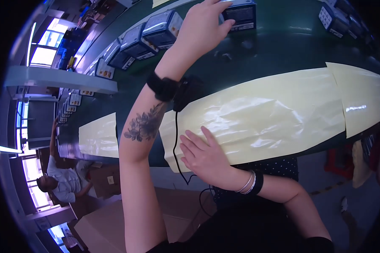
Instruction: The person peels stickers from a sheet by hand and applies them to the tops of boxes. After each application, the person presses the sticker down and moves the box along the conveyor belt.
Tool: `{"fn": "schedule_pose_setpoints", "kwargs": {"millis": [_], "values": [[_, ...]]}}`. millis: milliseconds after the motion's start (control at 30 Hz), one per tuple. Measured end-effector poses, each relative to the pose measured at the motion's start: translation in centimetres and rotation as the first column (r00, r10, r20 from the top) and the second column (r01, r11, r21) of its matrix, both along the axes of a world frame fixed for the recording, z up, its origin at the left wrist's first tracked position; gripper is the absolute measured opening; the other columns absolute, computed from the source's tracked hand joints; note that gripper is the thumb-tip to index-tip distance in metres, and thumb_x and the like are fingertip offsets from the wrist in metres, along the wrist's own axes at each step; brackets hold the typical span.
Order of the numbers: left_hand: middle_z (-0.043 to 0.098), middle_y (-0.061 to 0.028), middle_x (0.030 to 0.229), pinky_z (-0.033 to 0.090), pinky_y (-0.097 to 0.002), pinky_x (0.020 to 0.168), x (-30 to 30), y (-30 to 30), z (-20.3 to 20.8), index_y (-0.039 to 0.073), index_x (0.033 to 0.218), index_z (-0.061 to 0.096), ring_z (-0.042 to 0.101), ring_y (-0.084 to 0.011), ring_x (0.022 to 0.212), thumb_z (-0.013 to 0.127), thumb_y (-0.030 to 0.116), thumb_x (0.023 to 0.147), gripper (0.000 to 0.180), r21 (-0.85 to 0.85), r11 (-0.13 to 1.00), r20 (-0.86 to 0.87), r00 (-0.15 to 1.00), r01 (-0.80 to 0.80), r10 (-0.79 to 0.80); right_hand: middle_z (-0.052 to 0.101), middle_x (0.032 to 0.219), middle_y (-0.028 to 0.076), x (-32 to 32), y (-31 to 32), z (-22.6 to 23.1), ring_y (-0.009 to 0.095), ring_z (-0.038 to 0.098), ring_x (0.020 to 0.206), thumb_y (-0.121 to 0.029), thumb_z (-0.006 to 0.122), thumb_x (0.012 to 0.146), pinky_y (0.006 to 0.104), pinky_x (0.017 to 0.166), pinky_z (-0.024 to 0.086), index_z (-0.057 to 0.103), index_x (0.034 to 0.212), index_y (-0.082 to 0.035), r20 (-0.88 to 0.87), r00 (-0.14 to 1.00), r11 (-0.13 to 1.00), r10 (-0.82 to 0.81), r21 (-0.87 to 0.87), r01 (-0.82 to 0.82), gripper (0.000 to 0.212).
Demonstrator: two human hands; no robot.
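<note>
My left hand (204, 25) reaches to the far side of the green work surface (283, 50). Its thumb and index finger are spread against a dark blue printed box (243, 16); the upper frame edge cuts off part of the hand. Flat on a glossy pale yellow sheet (278, 122) lies my right hand (207, 160), its fingers apart and nothing held. The sheet is creased and runs along the near edge. A black strap with a small device (189, 90) is on my left wrist, and a thin cable hangs from it across the sheet.
Similar blue boxes (161, 28) form a curved row at the far left. More boxes (333, 21) stand at the far right. Other yellow sheets lie at both ends. A large cardboard carton (114, 223) is below left. A person (63, 181) works at left beside a brown carton.
</note>
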State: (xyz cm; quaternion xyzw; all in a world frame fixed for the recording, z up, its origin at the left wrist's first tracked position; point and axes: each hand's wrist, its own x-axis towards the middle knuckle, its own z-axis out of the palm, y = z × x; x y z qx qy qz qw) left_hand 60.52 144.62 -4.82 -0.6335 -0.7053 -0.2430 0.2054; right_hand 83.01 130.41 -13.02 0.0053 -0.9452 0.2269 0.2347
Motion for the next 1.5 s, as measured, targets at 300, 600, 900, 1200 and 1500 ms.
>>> {"fn": "schedule_pose_setpoints", "kwargs": {"millis": [300, 600, 900, 1200, 1500], "values": [[0.060, -0.0142, 0.128, 0.033, -0.0486, 0.111, 4.4, -28.0, -0.6, 0.006, 0.112, 0.068, 0.055, -0.0334, 0.121, 0.067, 0.015, 0.087, 0.027, -0.642, 0.760, 0.274, 0.896, -0.100, 0.349, 0.062, 0.124, 0.010, -0.4, -0.8, 0.3, 0.024, 0.050, 0.127, -0.026, 0.068, 0.085, 0.0523, 0.111, 0.032, 0.067, 0.110, -0.003, 0.016, 0.999, 0.999, 0.034, -0.029, -0.034, 0.034], [0.064, -0.0095, 0.127, 0.031, -0.0479, 0.113, 10.2, -32.0, -3.9, 0.007, 0.111, 0.071, 0.051, -0.0324, 0.129, 0.071, 0.012, 0.084, 0.027, -0.361, 0.907, 0.431, 0.824, -0.216, 0.368, 0.058, 0.130, 0.011, -1.9, 0.0, 0.2, 0.026, 0.047, 0.131, -0.026, 0.067, 0.086, 0.0534, 0.112, 0.029, 0.065, 0.114, -0.003, 0.071, 0.998, 1.000, -0.001, -0.030, 0.003, 0.037], [0.066, -0.0101, 0.124, 0.034, -0.0492, 0.112, 11.4, -32.2, -5.1, 0.003, 0.106, 0.072, 0.054, -0.0295, 0.128, 0.075, 0.011, 0.080, 0.027, -0.349, 0.911, 0.561, 0.729, -0.221, 0.392, 0.056, 0.134, 0.011, -1.8, 1.1, 0.9, 0.033, 0.042, 0.135, -0.035, 0.070, 0.083, 0.0595, 0.113, 0.024, 0.067, 0.115, -0.012, 0.102, 0.989, 0.994, 0.104, -0.025, -0.102, 0.039], [0.071, -0.0104, 0.110, 0.042, -0.0483, 0.105, 11.8, -32.4, -6.1, 0.001, 0.102, 0.072, 0.062, -0.0307, 0.118, 0.076, 0.006, 0.078, 0.024, -0.242, 0.951, 0.514, 0.806, -0.194, 0.295, 0.058, 0.131, 0.009, -1.2, 0.6, 0.7, 0.035, 0.039, 0.137, -0.037, 0.074, 0.079, 0.0619, 0.113, 0.022, 0.072, 0.104, -0.014, 0.091, 0.985, 0.985, 0.144, -0.110, -0.134, 0.034], [0.071, -0.0154, 0.098, 0.054, -0.0462, 0.090, 12.7, -32.9, -7.3, -0.002, 0.092, 0.070, 0.070, -0.0328, 0.097, 0.074, -0.006, 0.076, 0.017, -0.062, 0.963, 0.140, 0.953, -0.262, 0.269, 0.059, 0.130, 0.008, -1.5, 0.2, 0.0, 0.034, 0.040, 0.136, -0.033, 0.071, 0.080, 0.0617, 0.113, 0.022, 0.073, 0.097, -0.014, 0.063, 0.992, 0.986, 0.113, -0.133, -0.103, 0.025]]}}
